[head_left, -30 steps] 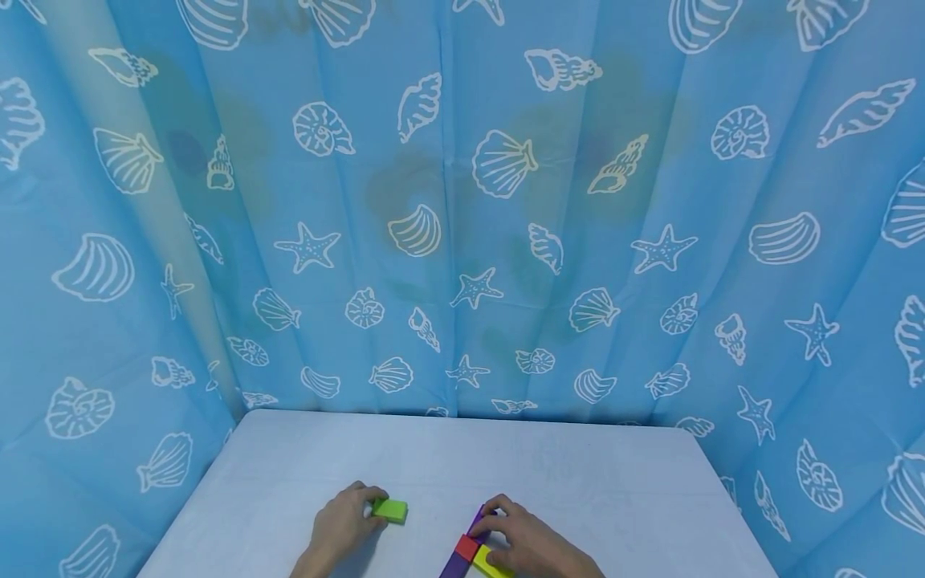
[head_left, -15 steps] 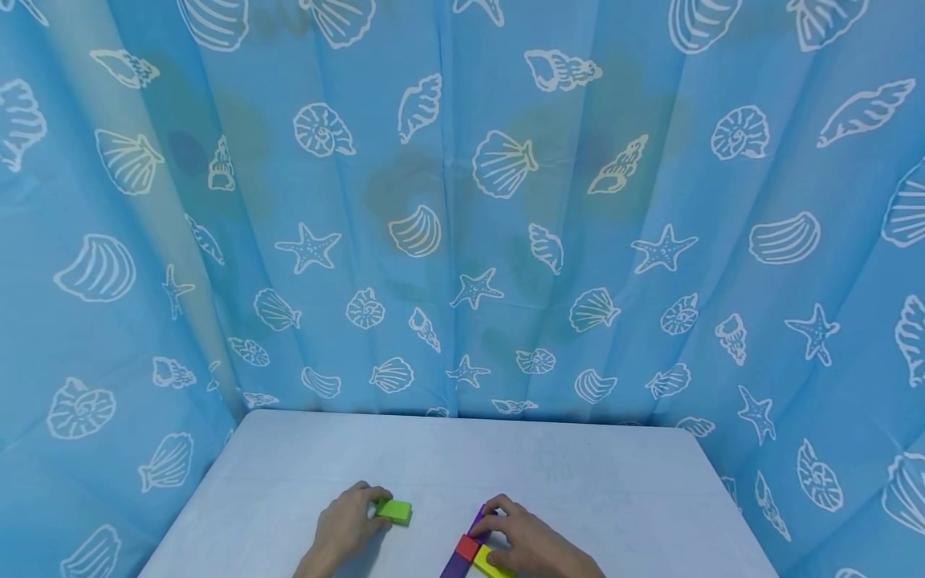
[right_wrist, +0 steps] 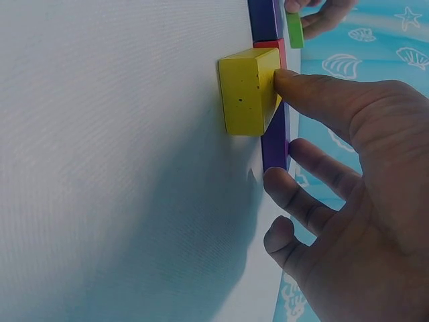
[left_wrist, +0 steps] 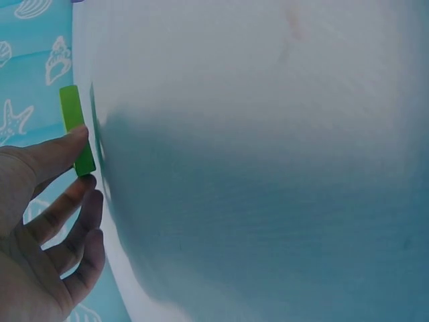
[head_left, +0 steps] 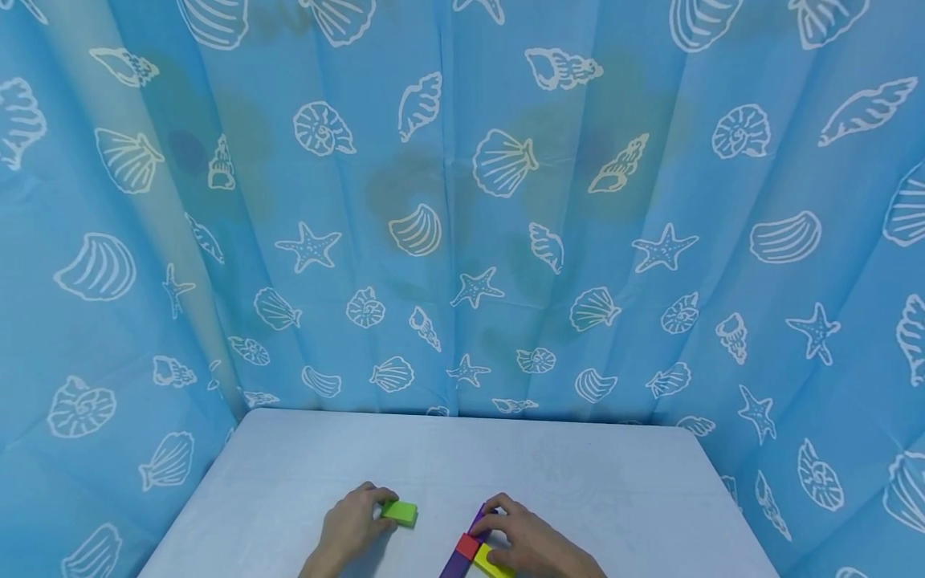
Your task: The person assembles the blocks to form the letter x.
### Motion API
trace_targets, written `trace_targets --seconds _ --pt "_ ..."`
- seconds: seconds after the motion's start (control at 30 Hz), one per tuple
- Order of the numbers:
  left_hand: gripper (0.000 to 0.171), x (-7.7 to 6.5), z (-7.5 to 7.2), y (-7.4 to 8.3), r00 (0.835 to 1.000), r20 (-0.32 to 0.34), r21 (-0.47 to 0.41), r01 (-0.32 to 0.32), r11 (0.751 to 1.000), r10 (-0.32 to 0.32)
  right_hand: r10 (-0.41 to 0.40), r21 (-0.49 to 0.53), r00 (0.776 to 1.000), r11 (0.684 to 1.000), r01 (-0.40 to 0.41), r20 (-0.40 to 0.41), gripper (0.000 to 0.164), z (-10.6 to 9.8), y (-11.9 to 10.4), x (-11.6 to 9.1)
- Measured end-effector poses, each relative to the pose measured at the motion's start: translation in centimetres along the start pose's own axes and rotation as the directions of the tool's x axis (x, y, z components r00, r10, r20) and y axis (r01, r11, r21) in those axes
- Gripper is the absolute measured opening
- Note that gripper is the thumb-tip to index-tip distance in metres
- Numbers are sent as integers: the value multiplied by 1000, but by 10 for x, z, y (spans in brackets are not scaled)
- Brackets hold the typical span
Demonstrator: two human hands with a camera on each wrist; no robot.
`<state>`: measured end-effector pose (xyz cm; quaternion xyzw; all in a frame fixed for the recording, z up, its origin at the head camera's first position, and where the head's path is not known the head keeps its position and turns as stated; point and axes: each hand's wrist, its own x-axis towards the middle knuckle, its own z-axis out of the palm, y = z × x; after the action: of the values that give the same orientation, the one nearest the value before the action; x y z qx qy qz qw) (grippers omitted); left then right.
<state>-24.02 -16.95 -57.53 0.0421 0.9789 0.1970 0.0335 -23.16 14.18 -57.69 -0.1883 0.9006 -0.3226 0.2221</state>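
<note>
My left hand (head_left: 350,522) pinches a green rectangular block (head_left: 400,513) between thumb and fingers; in the left wrist view the block (left_wrist: 78,131) appears just off the tabletop. To its right, a red block (head_left: 467,547) sits between two purple blocks, the nearer one (head_left: 456,565) and the farther one (head_left: 477,522), in a slanting row. A yellow block (head_left: 491,562) juts from the row beside the red one. My right hand (head_left: 531,539) has its thumb on the yellow block (right_wrist: 242,97) and bent fingertips against the farther purple block (right_wrist: 274,144), which they partly hide.
A white-covered table (head_left: 592,474) bears the blocks. Blue curtain (head_left: 448,209) with white shell and starfish prints hangs behind the table and along both sides. The near end of the row runs out of the head view's bottom edge.
My left hand has shifted slightly to the right with the green block, towards the row. The right hand and the purple, red and yellow blocks have stayed put.
</note>
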Motion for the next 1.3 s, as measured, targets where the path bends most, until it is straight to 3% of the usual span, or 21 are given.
trace_targets --seconds 0.3,1.3 --pt "33 1 4 2 999 16 -39 -31 999 32 3 -21 1000 1000 -3 -1 30 0 -1 0" --pt "32 0 7 15 996 41 -44 -72 996 73 88 8 996 996 -89 12 27 3 -5 4"
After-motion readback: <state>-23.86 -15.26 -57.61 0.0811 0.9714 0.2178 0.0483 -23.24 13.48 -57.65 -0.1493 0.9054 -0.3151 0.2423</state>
